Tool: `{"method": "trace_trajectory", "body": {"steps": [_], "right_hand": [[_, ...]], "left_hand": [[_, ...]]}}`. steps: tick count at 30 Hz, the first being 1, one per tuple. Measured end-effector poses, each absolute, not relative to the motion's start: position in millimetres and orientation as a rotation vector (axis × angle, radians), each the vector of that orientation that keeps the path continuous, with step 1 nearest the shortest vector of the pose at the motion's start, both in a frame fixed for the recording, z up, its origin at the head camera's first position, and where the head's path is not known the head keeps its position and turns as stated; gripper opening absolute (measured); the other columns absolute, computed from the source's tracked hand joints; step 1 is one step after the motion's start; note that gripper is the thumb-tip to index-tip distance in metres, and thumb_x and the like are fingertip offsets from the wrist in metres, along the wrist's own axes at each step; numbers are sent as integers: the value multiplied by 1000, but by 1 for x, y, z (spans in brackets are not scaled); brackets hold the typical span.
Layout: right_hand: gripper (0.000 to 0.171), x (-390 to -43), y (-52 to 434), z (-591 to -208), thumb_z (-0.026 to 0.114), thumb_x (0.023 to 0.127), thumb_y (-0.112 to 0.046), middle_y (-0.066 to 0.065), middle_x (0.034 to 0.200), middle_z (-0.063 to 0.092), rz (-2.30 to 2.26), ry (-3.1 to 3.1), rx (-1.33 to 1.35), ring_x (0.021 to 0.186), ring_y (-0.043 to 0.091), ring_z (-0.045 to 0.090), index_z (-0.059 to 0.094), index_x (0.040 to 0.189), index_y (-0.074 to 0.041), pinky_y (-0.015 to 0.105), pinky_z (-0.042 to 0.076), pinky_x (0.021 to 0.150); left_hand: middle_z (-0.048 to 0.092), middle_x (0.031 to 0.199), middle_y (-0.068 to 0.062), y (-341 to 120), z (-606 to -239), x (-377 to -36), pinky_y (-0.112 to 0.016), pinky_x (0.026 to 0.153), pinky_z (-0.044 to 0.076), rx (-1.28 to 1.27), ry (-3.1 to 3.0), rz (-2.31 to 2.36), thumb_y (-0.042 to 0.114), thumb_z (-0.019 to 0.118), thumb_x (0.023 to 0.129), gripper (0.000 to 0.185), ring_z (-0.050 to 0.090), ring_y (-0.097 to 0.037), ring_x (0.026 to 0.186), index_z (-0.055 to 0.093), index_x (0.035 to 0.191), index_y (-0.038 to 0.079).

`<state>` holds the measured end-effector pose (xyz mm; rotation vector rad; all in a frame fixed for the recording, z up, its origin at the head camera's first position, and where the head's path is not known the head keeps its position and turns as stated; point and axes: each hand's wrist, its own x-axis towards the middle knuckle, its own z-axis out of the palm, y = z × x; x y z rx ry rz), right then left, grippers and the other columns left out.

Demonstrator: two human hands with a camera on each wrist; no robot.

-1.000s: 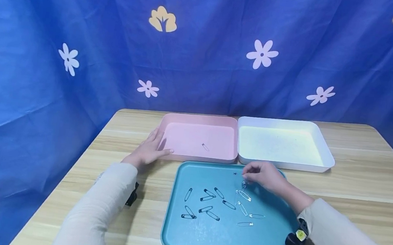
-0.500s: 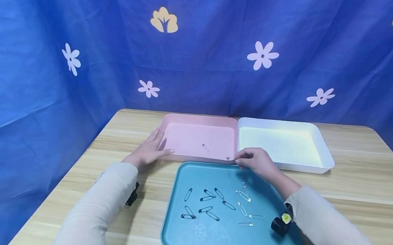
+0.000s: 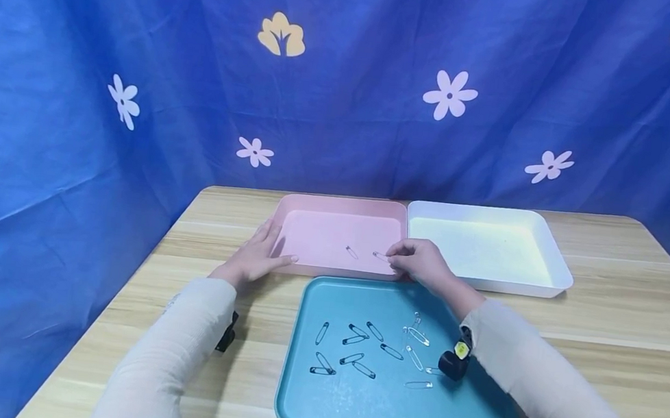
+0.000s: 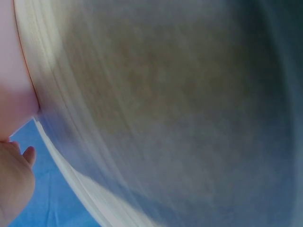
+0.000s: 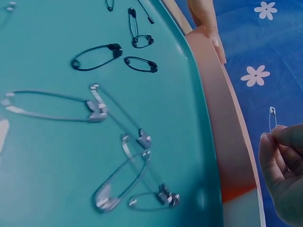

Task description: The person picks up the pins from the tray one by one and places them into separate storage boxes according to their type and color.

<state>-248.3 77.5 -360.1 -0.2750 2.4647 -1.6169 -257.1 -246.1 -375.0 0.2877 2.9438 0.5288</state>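
Note:
My right hand (image 3: 422, 264) pinches a silver safety pin (image 5: 272, 118) between thumb and forefinger, over the front right corner of the pink tray (image 3: 328, 272). Another silver safety pin (image 3: 352, 252) lies inside that tray. At the pink tray's left side my left hand (image 3: 252, 255) rests with straight fingers on the wall and the thumb along the front rim. In front, the teal tray (image 3: 349, 411) bears several black safety pins (image 3: 363, 369) on its left part and several silver ones (image 3: 415, 357) toward the right, partly overlapping. In the left wrist view the left hand (image 4: 16, 179) shows only at the edge.
A white tray (image 3: 482, 283) stands against the pink tray's right side. All three trays are on a light wooden table (image 3: 620, 324). Behind the table hangs a blue flowered curtain (image 3: 345, 120). The right wrist camera (image 3: 454, 364) hangs low over the teal tray.
My right hand has carried the silver safety pin from the teal tray's back right, up and leftward, to above the pink tray. My left hand has stayed in place.

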Motion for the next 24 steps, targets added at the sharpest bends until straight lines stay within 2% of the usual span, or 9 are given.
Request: {"method": "trace_trajectory", "body": {"steps": [4,9,15,24], "right_hand": [[12,-256,69,-358,59,78,-1,9,83,60,-1596,2482,-255,66,14,55,63,90,1,29,49,57],[14,-267,58,-357,56,80,-1,10,92,59,-1572,2489,-238,76,18,59,63,92,2,26,49,64],[15,-277,44,-358,58,78,0,9,86,61,-1517,2512,-230,73,18,60,62,92,2,26,50,63],[9,-291,32,-366,58,77,0,6,74,61,-1428,2618,-306,63,13,53,64,83,0,21,45,58]], "left_hand": [[-7,142,-16,-246,-376,-257,-53,98,10,293,2946,531,67,39,75,95,-1,-32,128,-2,138,8],[-7,142,-15,-246,-376,-258,-53,98,11,287,2950,537,66,40,75,96,-1,-32,128,-3,138,8],[-6,142,-18,-248,-377,-257,-54,98,10,318,2962,547,63,41,77,94,-1,-34,127,-2,138,6],[-5,142,-15,-247,-375,-257,-53,98,11,318,2958,569,59,44,79,90,-1,-31,128,-1,139,8]]}}
